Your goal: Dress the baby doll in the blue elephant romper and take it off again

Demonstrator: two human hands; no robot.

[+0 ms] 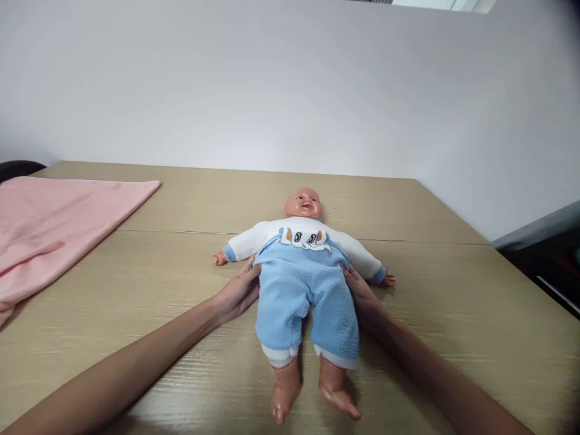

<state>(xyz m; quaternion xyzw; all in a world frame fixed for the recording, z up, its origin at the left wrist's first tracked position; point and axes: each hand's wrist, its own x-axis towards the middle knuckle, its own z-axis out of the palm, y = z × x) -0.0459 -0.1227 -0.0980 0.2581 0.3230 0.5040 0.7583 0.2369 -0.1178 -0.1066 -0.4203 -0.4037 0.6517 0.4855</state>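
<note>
"Where was the doll (pixel 306 290)?"

"On its back on the bench (pixel 190 208), head toward the wall (pixel 272 90), bare feet toward the person, arms spread out to both sides."

"And the hands?"

"One at each side of it. The left hand (pixel 238 292) touched the blue overalls (pixel 281 305) around the hip, and the right hand (pixel 361 294) touched them on the opposite side, so the doll lay between the two."

"Was either grip clamped on it?"

"I couldn't tell. The fingertips were hidden against or under the cloth on both sides."

"What else did it wear?"

"A white top (pixel 248 240) with blue cuffs. An animal face (pixel 305 238) decorated the chest."

"Anything else there?"

"A pink cloth (pixel 67 226) lay on the bench, well apart, off to the left."
</note>
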